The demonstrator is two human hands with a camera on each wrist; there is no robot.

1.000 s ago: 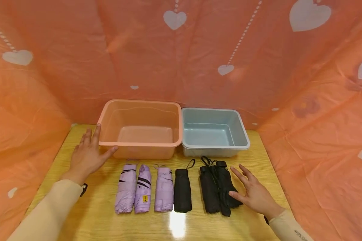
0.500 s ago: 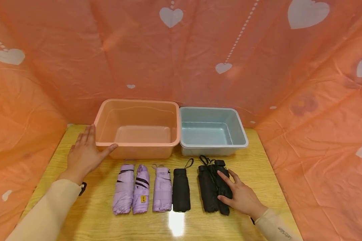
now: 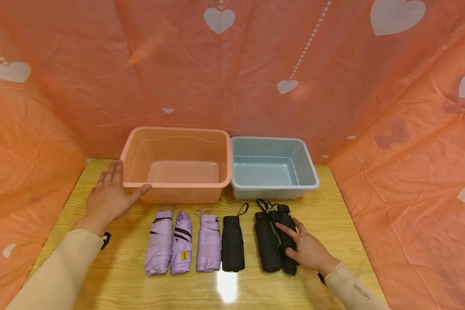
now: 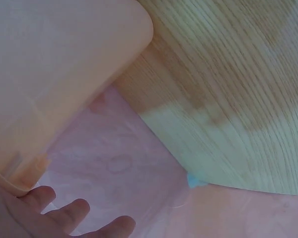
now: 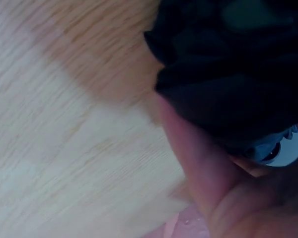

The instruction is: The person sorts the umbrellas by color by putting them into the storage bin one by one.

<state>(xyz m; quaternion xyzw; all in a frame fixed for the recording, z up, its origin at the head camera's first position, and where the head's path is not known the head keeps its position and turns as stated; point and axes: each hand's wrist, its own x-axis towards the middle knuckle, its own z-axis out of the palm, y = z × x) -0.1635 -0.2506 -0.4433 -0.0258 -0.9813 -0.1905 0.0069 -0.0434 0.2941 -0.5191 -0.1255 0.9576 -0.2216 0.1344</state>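
Observation:
My left hand (image 3: 109, 198) rests at the left front corner of the peach tub (image 3: 186, 186), fingers spread along its side and thumb on the front rim. The left wrist view shows its fingertips (image 4: 72, 213) beside the tub wall. On the right, my right hand (image 3: 309, 249) lies over the rightmost black folded umbrella (image 3: 287, 232), fingers fairly straight across it. In the right wrist view the thumb (image 5: 193, 153) lies along the dark fabric. Beside it are a partly hidden black umbrella (image 3: 274, 217) and another black umbrella (image 3: 266, 245).
A grey-blue tub (image 3: 273, 188) stands right of the peach one. In front lie a single black umbrella (image 3: 233, 245) and three lilac umbrellas, the left (image 3: 159, 245), middle (image 3: 182, 241) and right (image 3: 209, 245), on the wooden table (image 3: 178, 292). Orange cloth (image 3: 252, 64) hangs around.
My right hand has moved left onto the rightmost black umbrella. That umbrella's lower end has swung left, so it lies straighter beside the others. The left hand has stayed at the peach tub.

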